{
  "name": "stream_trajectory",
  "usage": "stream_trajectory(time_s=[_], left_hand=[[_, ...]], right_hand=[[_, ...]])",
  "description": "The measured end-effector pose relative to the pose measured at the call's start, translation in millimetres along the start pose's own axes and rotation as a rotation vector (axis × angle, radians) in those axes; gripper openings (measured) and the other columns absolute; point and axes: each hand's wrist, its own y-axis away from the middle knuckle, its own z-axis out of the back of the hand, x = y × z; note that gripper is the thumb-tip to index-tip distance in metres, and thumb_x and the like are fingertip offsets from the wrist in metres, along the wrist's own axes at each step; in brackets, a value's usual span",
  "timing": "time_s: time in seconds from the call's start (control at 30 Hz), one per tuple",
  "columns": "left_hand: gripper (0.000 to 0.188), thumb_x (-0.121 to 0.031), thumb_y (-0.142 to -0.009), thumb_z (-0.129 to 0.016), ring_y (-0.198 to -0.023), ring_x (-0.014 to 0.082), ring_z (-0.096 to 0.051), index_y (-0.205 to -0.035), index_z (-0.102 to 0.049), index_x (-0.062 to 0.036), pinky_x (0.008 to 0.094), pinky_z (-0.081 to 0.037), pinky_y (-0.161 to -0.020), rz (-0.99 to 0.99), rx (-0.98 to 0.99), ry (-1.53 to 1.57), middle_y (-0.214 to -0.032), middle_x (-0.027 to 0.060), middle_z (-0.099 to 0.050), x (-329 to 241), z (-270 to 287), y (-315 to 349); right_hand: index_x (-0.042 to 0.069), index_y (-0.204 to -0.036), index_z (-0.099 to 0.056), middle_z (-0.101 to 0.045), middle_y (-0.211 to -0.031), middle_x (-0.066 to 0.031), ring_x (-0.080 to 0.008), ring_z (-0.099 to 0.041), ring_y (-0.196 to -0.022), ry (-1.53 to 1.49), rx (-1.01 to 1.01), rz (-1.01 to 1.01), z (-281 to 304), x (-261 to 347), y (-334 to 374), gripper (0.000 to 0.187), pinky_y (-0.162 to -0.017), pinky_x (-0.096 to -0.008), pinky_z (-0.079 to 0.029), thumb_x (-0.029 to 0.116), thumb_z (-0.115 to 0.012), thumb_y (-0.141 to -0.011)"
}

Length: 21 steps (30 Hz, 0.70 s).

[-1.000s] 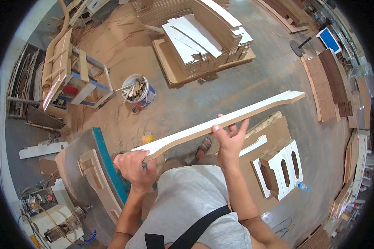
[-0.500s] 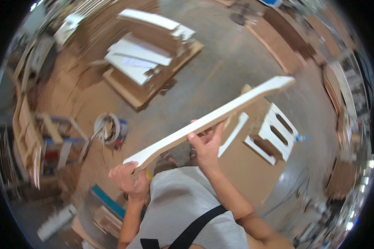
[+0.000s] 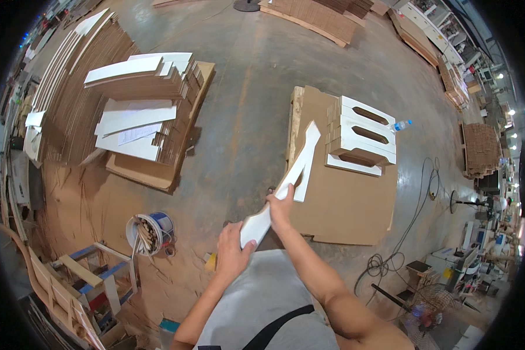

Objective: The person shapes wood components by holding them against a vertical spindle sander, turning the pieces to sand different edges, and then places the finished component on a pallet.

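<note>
Both left hand [image 3: 232,252] and right hand [image 3: 281,209] wrap their fingers [image 3: 250,245] around one white board [image 3: 303,155].

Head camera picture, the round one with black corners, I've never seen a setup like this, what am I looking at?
There's no robot here. A wide fisheye camera worn on someone's head looks down, bending straight edges near the rim. The wearer's left hand and right hand, both bare, grip one long, shaped white board. To the right, a brown cardboard sheet bears a stack of white pieces with long openings, and a white strip partly hidden by the held board.
</note>
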Motion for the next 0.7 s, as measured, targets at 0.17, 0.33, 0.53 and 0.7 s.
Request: stream_trajectory(time_s=[0.17, 0.33, 0.53, 0.7], left_hand=[[0.050, -0.029, -0.087, -0.071, -0.109, 0.0309, -0.060, -0.124, -0.057, 0.0025, 0.0391, -0.045, -0.096, 0.384, 0.080, 0.319, -0.112, 0.0199, -0.063, 105.0, -50.6, 12.7], [0.024, -0.015, -0.087, -0.068, -0.081, 0.0193, -0.062, -0.102, -0.062, 0.0024, 0.0321, -0.050, -0.077, 0.722, 0.082, 0.325, -0.085, 0.0132, -0.065, 217.6, -71.5, 65.7], [0.024, -0.012, -0.088, -0.067, -0.079, 0.0173, -0.060, -0.107, -0.061, 0.0013, 0.0297, -0.049, -0.075, 0.965, 0.046, 0.247, -0.086, 0.0083, -0.064, 219.8, -99.5, 64.9], [0.030, -0.016, -0.091, -0.065, -0.088, 0.0147, -0.056, -0.114, -0.059, 0.0034, 0.0295, -0.047, -0.082, 1.094, 0.177, 0.375, -0.094, 0.0055, -0.062, 203.7, -122.9, 61.4]], right_hand=[[-0.002, -0.139, -0.046, -0.059, -0.126, -0.0269, -0.0360, -0.060, -0.114, 0.465, -0.066, 0.012, 75.7, -66.2, -111.5, 0.074, -0.097, -0.0399, -0.047, 0.011, -0.068, -0.070], [-0.009, -0.132, -0.051, -0.055, -0.130, -0.0303, -0.0387, -0.053, -0.125, 0.628, -0.089, 0.076, 112.9, -148.5, -194.7, 0.069, -0.108, -0.0400, -0.039, 0.012, -0.067, -0.069], [-0.009, -0.132, -0.050, -0.056, -0.129, -0.0301, -0.0404, -0.055, -0.121, 0.738, -0.036, 0.107, 127.4, -192.4, -298.2, 0.069, -0.106, -0.0407, -0.041, 0.010, -0.066, -0.068], [-0.005, -0.135, -0.048, -0.054, -0.130, -0.0282, -0.0405, -0.051, -0.122, 0.683, 0.064, 0.164, 132.9, -217.2, -368.6, 0.068, -0.107, -0.0426, -0.039, 0.005, -0.065, -0.070]])
